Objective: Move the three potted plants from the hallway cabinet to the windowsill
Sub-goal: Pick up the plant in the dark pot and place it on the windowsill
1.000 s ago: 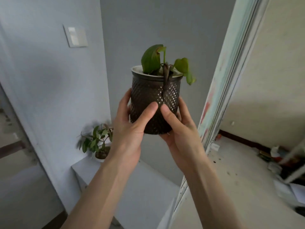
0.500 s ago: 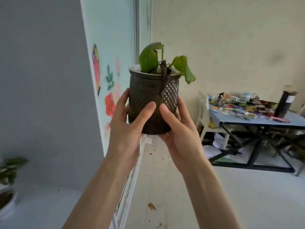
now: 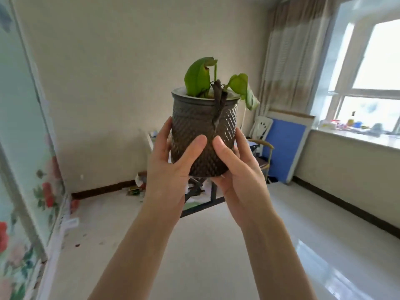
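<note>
A dark brown pot with a diamond-textured wall point(image 3: 194, 126) is held upright in the air in front of me, at chest height. Green leaves point(image 3: 199, 76) and a dry brown stem rise from it. My left hand point(image 3: 171, 169) wraps its left side with the thumb across the front. My right hand point(image 3: 236, 174) cups its right side and bottom. The white windowsill point(image 3: 355, 137) runs along the far right under a bright window. The hallway cabinet and the other plants are out of view.
Small bottles and clutter point(image 3: 346, 124) stand on the windowsill. A blue panel point(image 3: 283, 148) and a chair point(image 3: 263, 131) stand in the far corner. A table's dark legs point(image 3: 203, 198) show behind my hands. A flower-painted sliding door point(image 3: 23, 169) lines the left. Pale shiny floor point(image 3: 216, 245) lies ahead.
My view has swung right, from the hallway cabinet past the door frame into the room, and the window has come into sight. Both hands keep the same hold on the pot.
</note>
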